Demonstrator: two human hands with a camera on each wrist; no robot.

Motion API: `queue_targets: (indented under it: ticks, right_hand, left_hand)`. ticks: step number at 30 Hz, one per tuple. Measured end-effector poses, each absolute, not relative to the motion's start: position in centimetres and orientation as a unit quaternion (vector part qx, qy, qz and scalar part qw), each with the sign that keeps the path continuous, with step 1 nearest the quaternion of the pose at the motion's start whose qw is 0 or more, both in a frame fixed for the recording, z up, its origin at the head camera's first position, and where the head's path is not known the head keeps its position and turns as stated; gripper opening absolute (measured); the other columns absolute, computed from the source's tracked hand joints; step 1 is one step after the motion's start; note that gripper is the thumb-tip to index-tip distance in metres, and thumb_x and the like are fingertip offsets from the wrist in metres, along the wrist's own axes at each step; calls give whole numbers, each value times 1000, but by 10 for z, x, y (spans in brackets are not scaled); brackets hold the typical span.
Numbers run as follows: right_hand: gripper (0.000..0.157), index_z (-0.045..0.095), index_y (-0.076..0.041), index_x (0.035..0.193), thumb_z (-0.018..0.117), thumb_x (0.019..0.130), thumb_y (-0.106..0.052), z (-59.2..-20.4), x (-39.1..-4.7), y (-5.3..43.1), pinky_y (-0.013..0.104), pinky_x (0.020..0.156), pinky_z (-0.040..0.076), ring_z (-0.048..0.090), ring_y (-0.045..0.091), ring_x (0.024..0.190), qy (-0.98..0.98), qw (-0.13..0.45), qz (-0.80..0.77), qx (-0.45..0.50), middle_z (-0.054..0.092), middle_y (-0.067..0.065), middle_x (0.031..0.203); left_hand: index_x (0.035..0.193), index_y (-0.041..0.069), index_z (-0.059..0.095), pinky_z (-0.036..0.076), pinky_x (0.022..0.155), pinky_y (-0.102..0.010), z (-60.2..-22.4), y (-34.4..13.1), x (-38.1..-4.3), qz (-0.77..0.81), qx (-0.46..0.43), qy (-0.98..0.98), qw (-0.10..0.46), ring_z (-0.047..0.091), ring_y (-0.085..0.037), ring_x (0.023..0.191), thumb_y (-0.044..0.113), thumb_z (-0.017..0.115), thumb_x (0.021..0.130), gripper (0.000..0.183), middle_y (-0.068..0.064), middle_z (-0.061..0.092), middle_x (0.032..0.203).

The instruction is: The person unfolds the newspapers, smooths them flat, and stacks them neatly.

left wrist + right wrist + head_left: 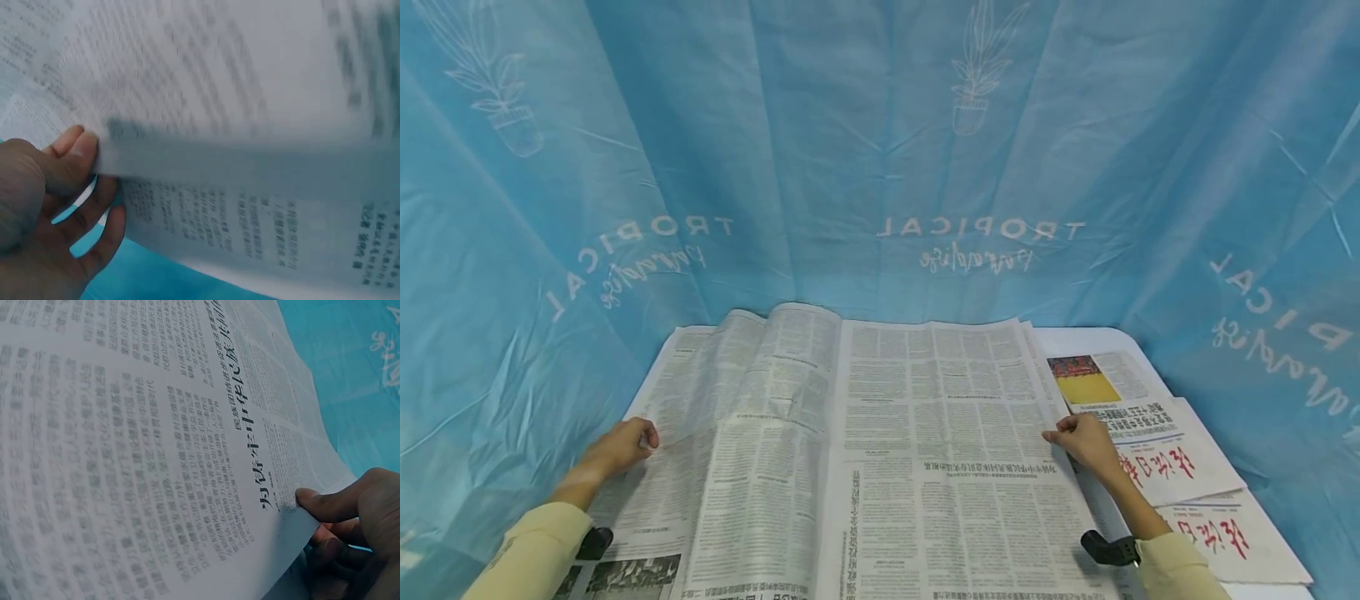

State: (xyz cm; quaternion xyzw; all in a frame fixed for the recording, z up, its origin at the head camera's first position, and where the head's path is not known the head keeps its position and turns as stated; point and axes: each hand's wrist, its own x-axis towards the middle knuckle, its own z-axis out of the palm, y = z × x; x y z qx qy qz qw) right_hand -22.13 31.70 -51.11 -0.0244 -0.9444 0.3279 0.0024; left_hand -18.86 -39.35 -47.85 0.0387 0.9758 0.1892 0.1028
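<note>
A large open newspaper is spread in front of me, its left half rising in soft folds. At its left side, my left hand pinches a page edge. The left wrist view shows the thumb and index finger of that hand on the sheet, the other fingers loosely bent below. My right hand pinches the newspaper's right edge. In the right wrist view, its thumb lies on top of the page and its curled fingers are partly hidden underneath.
Folded newspapers with red headlines lie overlapping at the right, beside a page with a yellow and red picture. They rest on a white table. Blue printed curtains enclose the table at the back and both sides.
</note>
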Motion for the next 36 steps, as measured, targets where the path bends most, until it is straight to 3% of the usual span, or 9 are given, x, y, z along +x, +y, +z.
queue_targets:
  ticks: [6, 11, 20, 30, 36]
  right_hand:
    - [28, 68, 11, 86, 77, 81, -15, -515, -221, 321, 31, 53, 43, 56, 17, 60, -948, 32, 315, -32, 67, 16, 73]
    - [27, 68, 9, 88, 75, 84, -17, -519, -222, 323, 29, 51, 41, 53, 16, 58, -952, 43, 301, -44, 66, 14, 73]
    - [21, 65, 7, 83, 72, 84, -13, -520, -219, 325, 28, 50, 38, 49, 16, 57, -951, 67, 299, -45, 60, 10, 67]
    - [19, 65, 5, 81, 72, 83, -13, -521, -218, 324, 27, 51, 38, 49, 15, 57, -950, 73, 301, -50, 60, 10, 67]
    - [22, 65, 7, 85, 71, 84, -14, -521, -218, 324, 29, 51, 40, 51, 16, 58, -951, 59, 297, -60, 61, 12, 70]
  left_hand:
    - [87, 2, 55, 39, 59, -38, -475, -403, -180, 165, -35, 980, 105, 48, -24, 67, -6, 44, 89, 13, -16, 57, 80]
    - [87, -1, 56, 42, 58, -42, -479, -411, -176, 148, -63, 983, 92, 52, -25, 67, 1, 46, 92, 11, -19, 58, 80]
    - [83, -4, 53, 43, 57, -46, -477, -413, -170, 121, -75, 985, 96, 53, -28, 64, 3, 53, 86, 8, -19, 55, 74]
    - [82, -4, 48, 36, 45, -44, -483, -409, -164, 94, -56, 993, -35, 46, -30, 53, 3, 48, 86, 8, -17, 44, 69]
    - [87, -7, 54, 41, 53, -49, -479, -415, -169, 94, -63, 992, 55, 52, -31, 59, 8, 45, 88, 18, -24, 55, 75]
